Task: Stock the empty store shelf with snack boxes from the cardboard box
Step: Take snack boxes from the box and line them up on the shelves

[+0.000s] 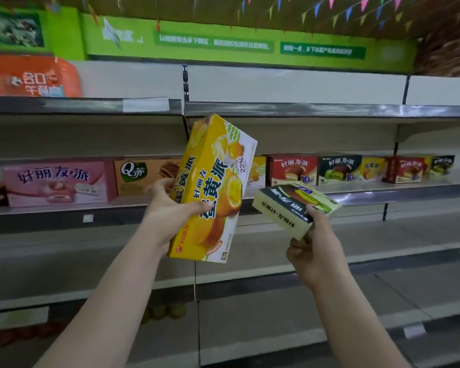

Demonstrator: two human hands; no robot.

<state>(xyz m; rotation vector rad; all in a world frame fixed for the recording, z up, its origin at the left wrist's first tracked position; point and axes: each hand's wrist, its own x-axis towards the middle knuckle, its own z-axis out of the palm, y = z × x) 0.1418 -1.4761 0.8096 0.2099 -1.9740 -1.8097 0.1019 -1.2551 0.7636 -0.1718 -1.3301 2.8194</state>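
My left hand grips a big yellow snack box by its lower left edge and holds it tilted, almost on end, in front of the middle shelf. My right hand holds a smaller dark green and cream snack box from below, tipped so its top face shows, just right of the yellow one. Both boxes hang in the air, off the shelf. The cardboard box is out of view.
On the middle shelf stand a pink box, a tan box and a row of red, green and yellow boxes. An orange bag lies on the top shelf. The lower shelves are bare.
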